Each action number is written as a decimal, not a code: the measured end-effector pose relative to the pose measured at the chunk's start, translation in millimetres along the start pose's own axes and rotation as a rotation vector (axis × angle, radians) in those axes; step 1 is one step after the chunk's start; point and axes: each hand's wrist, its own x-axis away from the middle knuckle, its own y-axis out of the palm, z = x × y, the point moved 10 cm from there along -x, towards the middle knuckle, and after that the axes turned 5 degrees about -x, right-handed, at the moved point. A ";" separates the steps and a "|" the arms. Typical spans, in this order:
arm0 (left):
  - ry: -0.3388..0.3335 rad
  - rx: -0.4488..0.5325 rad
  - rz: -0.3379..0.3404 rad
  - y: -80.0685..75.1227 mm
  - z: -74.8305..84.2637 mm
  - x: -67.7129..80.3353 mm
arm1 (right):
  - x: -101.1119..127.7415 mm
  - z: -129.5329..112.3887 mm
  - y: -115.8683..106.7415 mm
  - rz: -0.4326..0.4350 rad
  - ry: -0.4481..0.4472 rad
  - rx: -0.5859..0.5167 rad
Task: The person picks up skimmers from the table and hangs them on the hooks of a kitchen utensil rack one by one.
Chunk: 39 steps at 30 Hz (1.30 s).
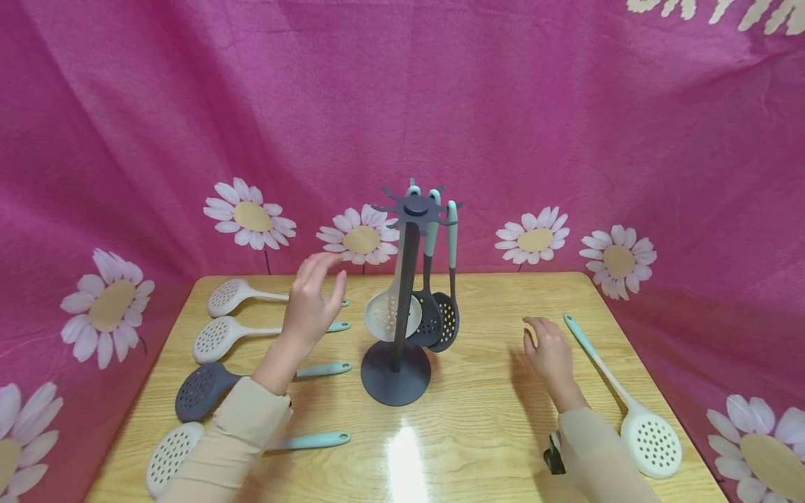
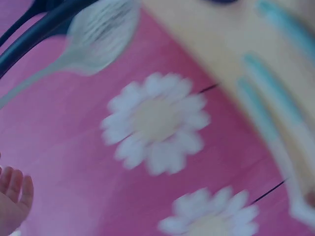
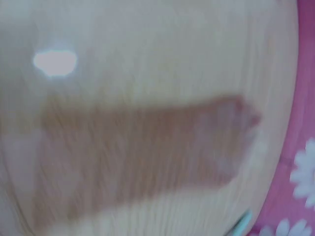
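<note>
My left hand [image 1: 311, 300] is raised above the wooden table, left of the utensil stand [image 1: 396, 374], with bent, spread fingers and nothing in its grasp. A white perforated ladle [image 1: 380, 314] and two dark perforated utensils, one a skimmer [image 1: 448, 321], hang from the stand by their hooked handles. In the left wrist view the hanging white ladle [image 2: 106, 34] appears blurred. My right hand [image 1: 550, 353] hovers over the right side, loosely curled and holding nothing. Nearest it lies a white skimmer [image 1: 650, 441] with a turquoise handle. The right wrist view shows mostly tabletop and a shadow.
Several utensils lie in a column on the left, handles pointing right: two white skimmers [image 1: 214, 339] at the back, a dark one [image 1: 200, 392], and a white slotted turner [image 1: 172, 457] in front. A pink flowered cloth [image 1: 503, 140] surrounds the table [image 1: 484, 447].
</note>
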 end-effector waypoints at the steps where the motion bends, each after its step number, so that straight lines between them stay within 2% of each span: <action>1: 0.055 0.005 0.013 -5.8 8.9 -8.1 | -1.7 8.5 -5.7 0.009 0.019 0.012; 6: 0.261 0.077 0.035 -28.2 49.0 -39.4 | -5.9 46.5 -27.6 0.030 0.120 0.041; 10: 0.352 0.106 -0.013 -35.7 74.1 -55.5 | -1.7 77.4 -37.1 0.010 0.235 0.060; 14: 0.400 0.094 -0.080 -34.5 90.2 -65.6 | 9.0 109.3 -34.1 -0.126 0.406 0.083; 18: 0.415 0.076 -0.139 -29.2 96.9 -72.6 | 24.7 132.3 -28.0 -0.274 0.549 0.098; 22: 0.451 0.069 -0.151 -26.5 102.1 -76.9 | 38.9 143.3 -24.4 -0.357 0.612 0.094; 28: 0.502 0.056 -0.155 -23.1 107.5 -80.2 | 53.7 150.0 -22.9 -0.373 0.624 0.136; 34: 0.512 0.041 -0.164 -21.7 108.0 -80.6 | 60.8 154.3 -18.6 -0.419 0.621 0.191; 39: 0.514 0.052 -0.164 -20.9 108.6 -81.4 | 62.1 155.3 -14.5 -0.470 0.624 0.189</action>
